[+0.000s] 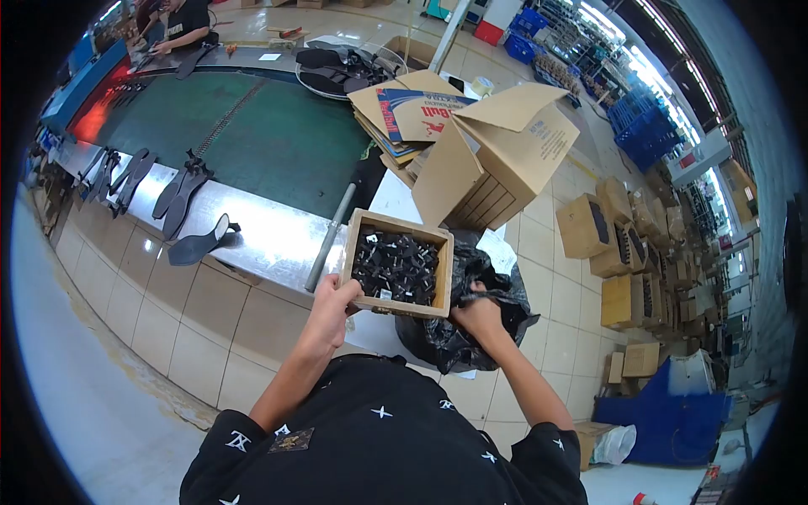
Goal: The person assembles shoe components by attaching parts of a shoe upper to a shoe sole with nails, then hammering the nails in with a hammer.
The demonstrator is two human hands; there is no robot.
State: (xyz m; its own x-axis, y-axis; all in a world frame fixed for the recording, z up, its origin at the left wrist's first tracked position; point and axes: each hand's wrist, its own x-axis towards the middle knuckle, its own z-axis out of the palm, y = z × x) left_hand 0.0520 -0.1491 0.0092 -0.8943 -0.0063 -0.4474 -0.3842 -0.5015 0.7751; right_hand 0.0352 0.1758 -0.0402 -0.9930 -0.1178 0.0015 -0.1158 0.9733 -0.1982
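A wooden box (444, 282) filled with small black parts (394, 263) is in front of me, tilted slightly. My left hand (337, 299) is closed around its near left corner, thumb on the rim. Right beside the box sits a black plastic bag (438, 343). At the bag's mouth, my right hand (480, 317) has its fingers curled in on the crumpled plastic. What lies inside the bag is hidden.
A green conveyor belt (286, 143) with a metal edge (269, 244) runs to the left; dark shoe soles (179, 202) lie along it. An open cardboard box (505, 160) stands beyond the bag. A person (183, 25) works at the far end. Cartons (589, 225) stand at right.
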